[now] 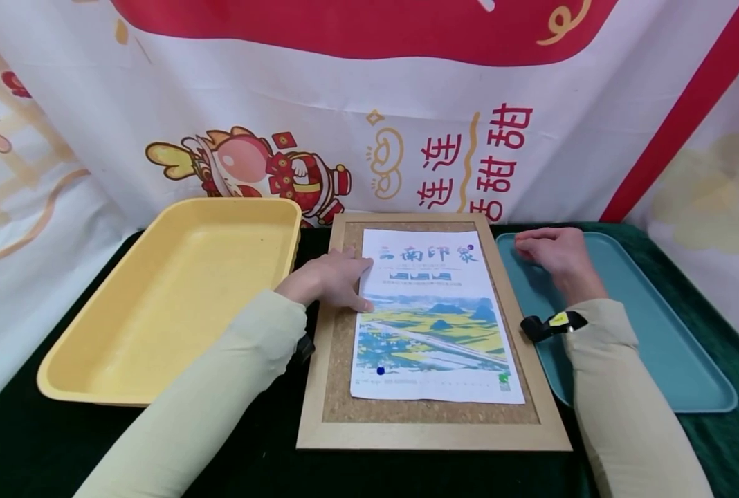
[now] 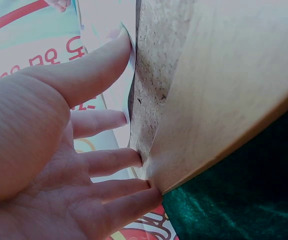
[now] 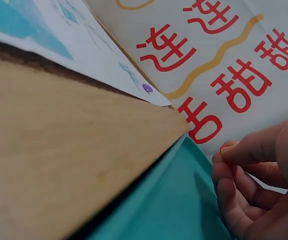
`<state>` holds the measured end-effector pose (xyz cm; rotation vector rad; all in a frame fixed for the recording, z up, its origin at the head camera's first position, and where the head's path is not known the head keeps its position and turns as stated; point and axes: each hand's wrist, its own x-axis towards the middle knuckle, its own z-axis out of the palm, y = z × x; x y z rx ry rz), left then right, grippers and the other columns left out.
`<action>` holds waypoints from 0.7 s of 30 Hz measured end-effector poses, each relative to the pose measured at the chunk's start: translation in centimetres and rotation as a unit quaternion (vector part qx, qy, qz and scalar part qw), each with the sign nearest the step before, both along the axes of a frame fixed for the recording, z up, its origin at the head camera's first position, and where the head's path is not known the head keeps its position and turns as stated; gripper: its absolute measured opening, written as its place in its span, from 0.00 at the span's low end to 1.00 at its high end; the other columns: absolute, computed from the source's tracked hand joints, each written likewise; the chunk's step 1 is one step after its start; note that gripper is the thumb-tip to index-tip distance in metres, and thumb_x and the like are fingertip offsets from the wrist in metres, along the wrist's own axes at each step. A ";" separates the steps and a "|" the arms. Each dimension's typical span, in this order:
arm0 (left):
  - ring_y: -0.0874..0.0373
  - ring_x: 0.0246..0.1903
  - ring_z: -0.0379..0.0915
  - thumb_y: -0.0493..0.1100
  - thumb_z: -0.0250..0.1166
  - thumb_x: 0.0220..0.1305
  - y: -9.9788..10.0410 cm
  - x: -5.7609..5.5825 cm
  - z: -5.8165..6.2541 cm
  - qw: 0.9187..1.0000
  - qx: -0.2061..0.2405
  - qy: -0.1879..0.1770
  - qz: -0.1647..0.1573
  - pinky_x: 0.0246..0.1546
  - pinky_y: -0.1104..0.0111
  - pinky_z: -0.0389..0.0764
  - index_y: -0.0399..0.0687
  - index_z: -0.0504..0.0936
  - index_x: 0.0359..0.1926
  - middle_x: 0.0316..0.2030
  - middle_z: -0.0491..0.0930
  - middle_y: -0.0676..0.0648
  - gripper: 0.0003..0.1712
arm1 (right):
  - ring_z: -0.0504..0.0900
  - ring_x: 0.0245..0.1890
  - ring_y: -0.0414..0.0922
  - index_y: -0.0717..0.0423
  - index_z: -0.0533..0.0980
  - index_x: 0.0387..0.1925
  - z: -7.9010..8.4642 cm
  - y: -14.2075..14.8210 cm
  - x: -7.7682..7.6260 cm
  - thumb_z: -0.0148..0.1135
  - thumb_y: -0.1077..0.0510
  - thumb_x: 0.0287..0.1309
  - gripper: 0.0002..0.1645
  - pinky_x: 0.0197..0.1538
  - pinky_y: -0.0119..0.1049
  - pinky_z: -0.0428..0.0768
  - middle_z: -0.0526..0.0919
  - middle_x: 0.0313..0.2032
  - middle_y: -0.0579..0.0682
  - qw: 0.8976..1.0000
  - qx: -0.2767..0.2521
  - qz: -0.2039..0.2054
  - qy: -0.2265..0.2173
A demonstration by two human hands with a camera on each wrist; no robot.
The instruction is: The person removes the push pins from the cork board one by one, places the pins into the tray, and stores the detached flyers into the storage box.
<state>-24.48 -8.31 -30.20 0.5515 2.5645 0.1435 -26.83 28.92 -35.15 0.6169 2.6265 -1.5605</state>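
A printed poster (image 1: 432, 277) lies on a wood-framed corkboard (image 1: 434, 434). Pushpins mark three of its corners: a purple one (image 1: 470, 247) at upper right, a blue one (image 1: 380, 371) at lower left, a green one (image 1: 503, 378) at lower right. My left hand (image 1: 338, 280) spreads over the board's left side, thumb and index finger at the poster's left edge, the other fingers reaching cork and frame. Above the blue tray, my right hand (image 1: 556, 257) pinches between thumb and index finger a small red pushpin (image 3: 223, 146), mostly hidden by the fingertips.
A deep yellow tray (image 1: 176, 304) stands left of the board. The shallow blue tray (image 1: 650, 325) lies on the right, its left side close along the frame. Dark green cloth (image 1: 251, 456) covers the table, and a printed white curtain (image 1: 320, 90) hangs behind.
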 end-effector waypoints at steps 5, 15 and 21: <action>0.34 0.86 0.35 0.61 0.69 0.72 -0.1 0.1 0.2 1.000 0.000 -0.002 0.005 0.84 0.41 0.46 0.51 0.52 0.86 0.87 0.42 0.39 0.53 | 0.82 0.55 0.47 0.54 0.78 0.71 -0.4 0.3 -0.1 0.60 0.47 0.78 0.27 0.55 0.31 0.80 0.81 0.67 0.59 1.000 0.006 0.000 0.003; 0.33 0.85 0.35 0.61 0.67 0.72 0.1 -0.1 -0.1 1.000 0.006 0.002 0.001 0.84 0.41 0.46 0.52 0.52 0.86 0.87 0.41 0.38 0.52 | 0.85 0.39 0.32 0.58 0.78 0.70 -0.9 1.4 -0.2 0.59 0.49 0.79 0.26 0.43 0.22 0.82 0.83 0.64 0.57 1.000 0.004 0.010 0.004; 0.34 0.85 0.34 0.61 0.68 0.72 0.0 0.1 0.0 1.000 0.005 0.001 0.003 0.84 0.41 0.46 0.51 0.52 0.86 0.87 0.41 0.38 0.53 | 0.86 0.36 0.33 0.56 0.76 0.72 -0.9 1.4 -0.2 0.59 0.48 0.79 0.28 0.43 0.24 0.84 0.85 0.57 0.50 0.999 -0.019 -0.005 -0.028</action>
